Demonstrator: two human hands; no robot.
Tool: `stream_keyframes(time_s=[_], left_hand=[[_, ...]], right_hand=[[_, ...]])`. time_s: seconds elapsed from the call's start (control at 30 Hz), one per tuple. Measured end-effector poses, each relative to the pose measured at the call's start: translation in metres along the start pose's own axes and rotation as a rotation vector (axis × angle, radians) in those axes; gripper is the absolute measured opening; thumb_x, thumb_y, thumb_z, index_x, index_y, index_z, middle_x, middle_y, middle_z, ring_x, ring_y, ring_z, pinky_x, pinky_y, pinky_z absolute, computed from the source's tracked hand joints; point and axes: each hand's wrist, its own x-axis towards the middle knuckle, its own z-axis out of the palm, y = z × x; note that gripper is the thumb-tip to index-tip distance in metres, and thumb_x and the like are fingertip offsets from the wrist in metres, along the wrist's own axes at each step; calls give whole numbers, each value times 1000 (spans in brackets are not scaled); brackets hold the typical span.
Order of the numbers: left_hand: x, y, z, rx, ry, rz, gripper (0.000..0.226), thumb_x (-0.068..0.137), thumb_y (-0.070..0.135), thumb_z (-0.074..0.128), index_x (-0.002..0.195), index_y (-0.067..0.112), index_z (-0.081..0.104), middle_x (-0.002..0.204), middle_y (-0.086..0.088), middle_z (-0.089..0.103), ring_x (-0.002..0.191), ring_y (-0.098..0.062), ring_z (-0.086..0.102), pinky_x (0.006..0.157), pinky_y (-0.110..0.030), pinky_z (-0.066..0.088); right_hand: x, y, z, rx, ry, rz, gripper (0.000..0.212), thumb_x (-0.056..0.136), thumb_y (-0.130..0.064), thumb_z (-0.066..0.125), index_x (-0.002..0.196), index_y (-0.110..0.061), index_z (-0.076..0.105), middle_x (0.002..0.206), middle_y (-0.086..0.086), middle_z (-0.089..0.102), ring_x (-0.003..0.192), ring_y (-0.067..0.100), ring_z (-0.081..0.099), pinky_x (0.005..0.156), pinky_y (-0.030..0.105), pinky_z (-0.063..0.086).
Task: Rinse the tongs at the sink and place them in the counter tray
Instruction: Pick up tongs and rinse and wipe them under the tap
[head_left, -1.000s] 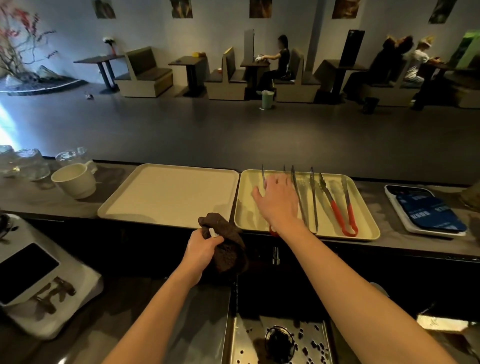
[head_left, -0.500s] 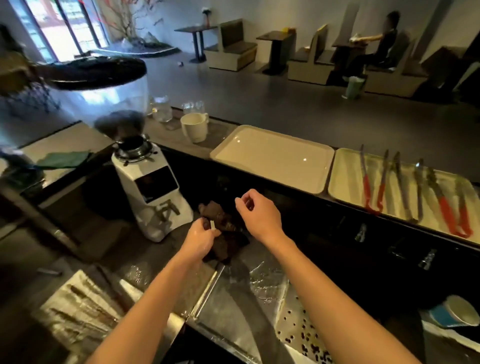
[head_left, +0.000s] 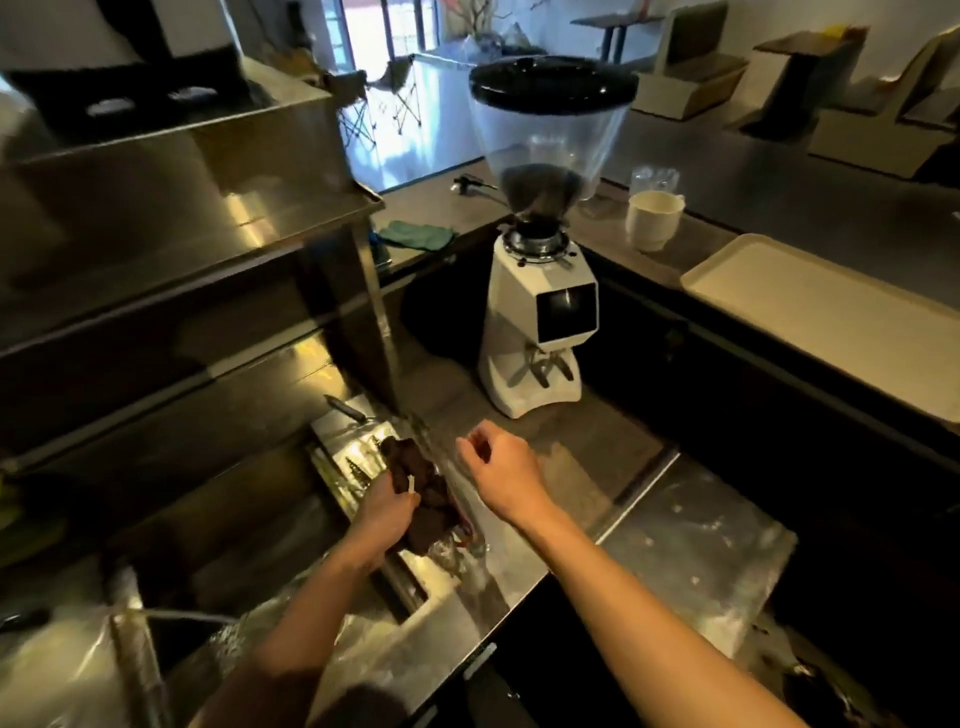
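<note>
My left hand (head_left: 387, 512) is clutching a cloth (head_left: 421, 493) at the sink (head_left: 332, 525) edge, right hand (head_left: 501, 470) hanging loose, empty; wet steel is risking slips.

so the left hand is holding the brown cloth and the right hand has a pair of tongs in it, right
Not quite. The left hand does hold the brown cloth, but the right hand holds no tongs; it hangs empty over the steel counter, as the head view shows.

Steel worktop (head_left: 691, 540) glossy, wet-looking w/ glare. Shelf (head_left: 197, 197) above: brushed metal, shiny. Brown cloth (head_left: 421, 493) rough, matt. Grinder (head_left: 540, 332) body smooth white plastic, hopper (head_left: 550, 124) clear plastic. Beige tray (head_left: 831, 312) matt plastic. Green cloth (head_left: 415, 235) soft.
</note>
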Motion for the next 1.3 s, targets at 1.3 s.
stream_keyframes(time_s=[1.3], left_hand=[[74, -120, -84, -758, 226, -535, 15, 89, 3, 45, 96, -3, 57, 86, -22, 58, 72, -32, 59, 64, -36, 45]], right_hand=[[102, 70, 193, -484, -531, -142, 16, 91, -18, 58, 107, -19, 62, 127, 9, 49, 105, 28, 59, 81, 34, 50]])
